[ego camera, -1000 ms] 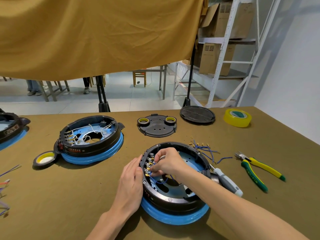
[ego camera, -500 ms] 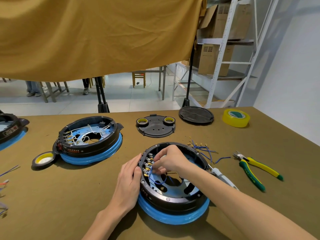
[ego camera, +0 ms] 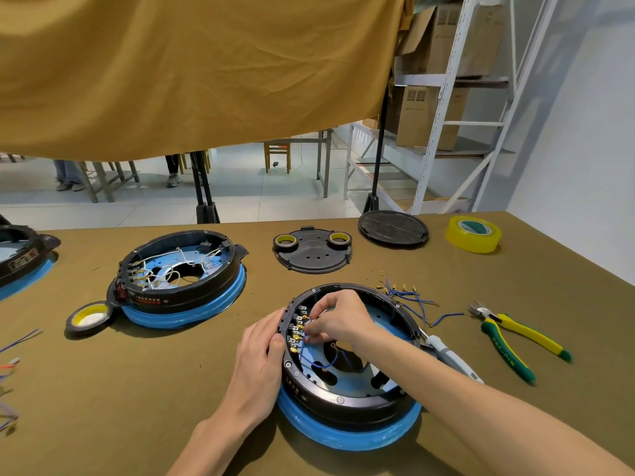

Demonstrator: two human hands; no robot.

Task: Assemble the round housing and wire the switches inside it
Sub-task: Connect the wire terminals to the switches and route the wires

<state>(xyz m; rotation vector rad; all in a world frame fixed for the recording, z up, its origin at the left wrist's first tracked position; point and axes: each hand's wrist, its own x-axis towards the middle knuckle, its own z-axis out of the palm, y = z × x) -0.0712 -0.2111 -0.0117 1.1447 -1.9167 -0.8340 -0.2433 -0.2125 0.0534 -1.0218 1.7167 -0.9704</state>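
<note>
Item: round housing [ego camera: 347, 383], black ring on a blue base, lying flat on the olive counter [ego camera: 137, 407] in front of the person, open side up.

Switch terminals [ego camera: 298, 329]: a row with brass connectors along the inner left wall of the housing.

Right grip [ego camera: 338, 319]: reaches over the housing from the right, fingers curled inward, their tips pinching at a blue wire [ego camera: 318, 362] by the terminal row. The wire loops down over the blue floor of the housing.

Left grip [ego camera: 263, 355]: lies palm down against the outer left wall of the housing, fingers fairly straight, fingertips pressing on the rim just beside the terminals. It grasps nothing.

Loose blue wires [ego camera: 410, 297] with brass ends: on the counter just beyond the housing's far right rim.

White-handled tool [ego camera: 450, 355]: against the right side of the housing, partly hidden by the right forearm.

Green-and-yellow pliers [ego camera: 508, 338]: further right, apart from the housing.

Second housing [ego camera: 182, 280], with white wires inside: to the left, further back; a black tape roll [ego camera: 90, 317] touches its near left edge.

Black cover plate [ego camera: 312, 254] bearing two small tape rolls, black disc [ego camera: 393, 229] and yellow tape roll [ego camera: 473, 233]: along the far edge.

A third housing [ego camera: 20, 259]: cut off at the left edge.
</note>
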